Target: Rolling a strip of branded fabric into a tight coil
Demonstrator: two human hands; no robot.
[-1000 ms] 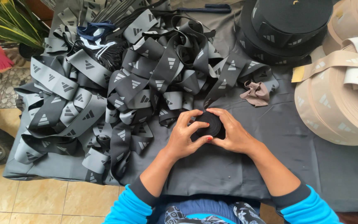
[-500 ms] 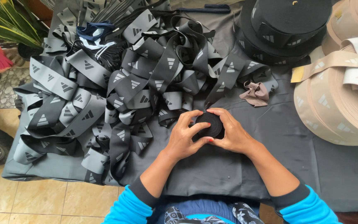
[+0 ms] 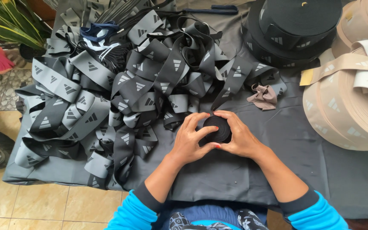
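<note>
Your left hand [image 3: 191, 140] and right hand [image 3: 238, 137] stay cupped tight around the small black roll [image 3: 218, 128], unmoved just below the loose band heap [image 3: 120, 85], so the winding looks barely advanced.

Since the earlier views, the left hand [image 3: 191, 141] shifts its fingers slightly around the small black coiled elastic roll [image 3: 217, 129].

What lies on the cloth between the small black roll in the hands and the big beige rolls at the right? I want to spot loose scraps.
In the head view, only a crumpled taupe scrap lies there, up from the black roll; otherwise bare dark cloth reaches the beige rolls.
</note>
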